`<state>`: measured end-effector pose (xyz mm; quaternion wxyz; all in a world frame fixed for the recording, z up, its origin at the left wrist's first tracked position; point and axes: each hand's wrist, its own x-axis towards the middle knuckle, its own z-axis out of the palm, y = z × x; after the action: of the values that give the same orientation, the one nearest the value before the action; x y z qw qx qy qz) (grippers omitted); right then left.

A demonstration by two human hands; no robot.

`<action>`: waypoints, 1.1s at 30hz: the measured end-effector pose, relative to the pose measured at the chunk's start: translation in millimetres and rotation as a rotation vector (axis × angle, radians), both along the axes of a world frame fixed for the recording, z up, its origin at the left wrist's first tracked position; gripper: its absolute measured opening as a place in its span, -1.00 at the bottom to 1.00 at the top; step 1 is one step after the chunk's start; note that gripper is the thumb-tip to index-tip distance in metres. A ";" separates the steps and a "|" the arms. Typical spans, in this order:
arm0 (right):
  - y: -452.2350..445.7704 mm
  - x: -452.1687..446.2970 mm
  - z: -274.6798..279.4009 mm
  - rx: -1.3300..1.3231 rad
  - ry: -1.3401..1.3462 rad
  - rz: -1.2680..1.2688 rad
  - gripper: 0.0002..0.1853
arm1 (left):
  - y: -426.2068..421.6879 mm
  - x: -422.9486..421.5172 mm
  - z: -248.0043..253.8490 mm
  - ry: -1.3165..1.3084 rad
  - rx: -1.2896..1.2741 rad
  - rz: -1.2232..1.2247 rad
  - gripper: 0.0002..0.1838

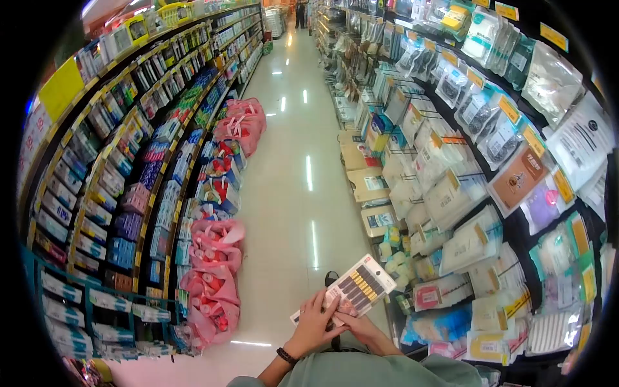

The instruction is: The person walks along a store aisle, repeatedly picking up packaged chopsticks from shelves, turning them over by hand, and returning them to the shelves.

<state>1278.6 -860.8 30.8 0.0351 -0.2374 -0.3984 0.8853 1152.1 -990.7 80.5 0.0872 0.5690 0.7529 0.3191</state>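
Note:
Both hands are at the bottom centre, in front of my body. They hold a flat white package point(380, 269) that shows a row of dark sticks with gold-yellow bands; its exact contents are too small to make out. My left hand point(314, 327), with a dark beaded bracelet at the wrist, is closed on the package's lower left part. My right hand point(361, 327) grips its lower edge, fingers close to those of the left. The package is tilted, its upper end pointing right. Part of its lower end is hidden behind the fingers.
Shelves of boxed goods point(151, 161) line the left, with pink bags point(213, 284) standing along their foot. Hanging packets point(474, 248) fill the rack close on my right. A shiny tiled aisle point(284, 187) runs ahead, with a person point(300, 14) far down it.

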 end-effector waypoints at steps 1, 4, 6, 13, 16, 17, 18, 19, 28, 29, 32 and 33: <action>10.6 -11.9 0.8 -0.030 0.015 -0.019 -0.47 | 12.6 -11.5 -1.8 0.017 -0.029 -0.016 -0.13; 54.6 -52.3 3.2 -0.083 0.007 -0.058 -0.49 | 58.8 -46.5 -17.0 0.036 -0.030 -0.011 -0.13; 92.1 -80.4 -6.5 -0.115 -0.044 -0.018 -0.50 | 93.2 -75.1 -9.7 0.030 -0.064 -0.017 -0.16; 206.0 -198.4 17.2 -0.192 0.152 -0.049 -0.49 | 216.2 -196.5 32.9 0.146 -0.097 -0.025 -0.19; 243.1 -239.0 19.6 -0.191 0.177 -0.084 -0.52 | 257.9 -233.9 38.1 0.078 -0.121 -0.004 -0.20; 254.9 -250.3 16.5 -0.199 0.157 -0.082 -0.53 | 270.1 -243.9 40.6 0.076 -0.122 0.006 -0.20; 267.2 -259.8 15.9 -0.204 0.133 -0.078 -0.53 | 279.1 -252.0 36.6 0.079 -0.124 0.016 -0.20; 276.2 -269.0 18.2 -0.253 0.115 -0.087 -0.55 | 288.4 -260.7 31.1 0.078 -0.125 0.028 -0.20; 359.9 -362.7 -17.5 -0.286 -0.014 -0.104 -0.50 | 369.3 -354.3 -28.5 0.008 -0.170 0.055 -0.18; 373.2 -379.4 -18.4 -0.306 -0.014 -0.098 -0.51 | 383.7 -372.1 -26.2 0.009 -0.141 0.058 -0.17; 421.5 -443.8 -3.3 -0.283 0.075 -0.102 -0.57 | 430.6 -434.0 -20.3 0.083 -0.083 0.063 -0.14; 437.8 -463.7 -6.2 -0.228 0.049 -0.102 -0.56 | 446.6 -457.2 -20.7 0.056 -0.044 0.065 -0.15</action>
<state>814.9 -423.0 24.6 0.0627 -0.2381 -0.2814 0.9275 694.9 -544.1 59.8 0.0679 0.5509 0.7799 0.2891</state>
